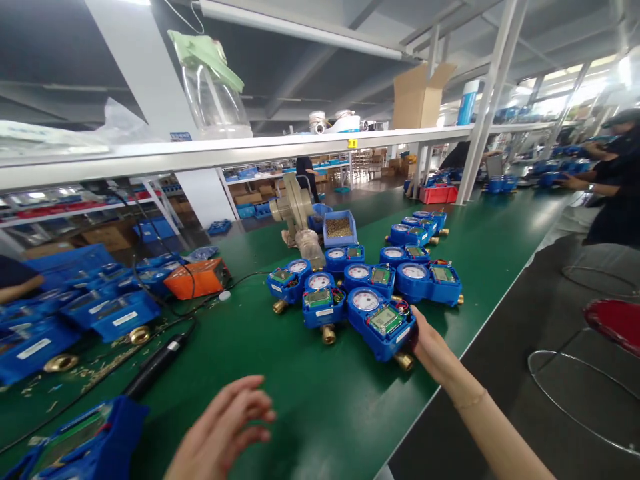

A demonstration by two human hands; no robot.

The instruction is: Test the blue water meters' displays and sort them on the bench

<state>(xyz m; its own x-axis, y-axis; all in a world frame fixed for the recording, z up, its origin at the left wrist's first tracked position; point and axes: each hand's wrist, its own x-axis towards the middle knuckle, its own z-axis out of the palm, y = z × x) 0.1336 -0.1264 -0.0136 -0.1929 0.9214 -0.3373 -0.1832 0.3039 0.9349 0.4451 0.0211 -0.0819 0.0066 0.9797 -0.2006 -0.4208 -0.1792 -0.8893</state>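
Note:
My right hand (429,343) is closed on the right side of a blue water meter (383,325), its fingertips hidden behind the case. This meter has a white round dial, an open circuit board with a small display, and a brass fitting pointing toward me. My left hand (233,427) is over the near part of the green bench, fingers apart and slightly curled, holding nothing. Another meter (323,301) stands just left of the held one. At the lower left, nearest my left hand, lies a blue meter body (100,440) with its board showing.
Several more meters (430,280) cluster behind. A blue bin of small brass-coloured parts (340,230) stands beyond them. At left are an orange box (196,278), a black corded tool (156,363) and grouped meters (117,313). A red stool (613,323) stands right; people work farther off.

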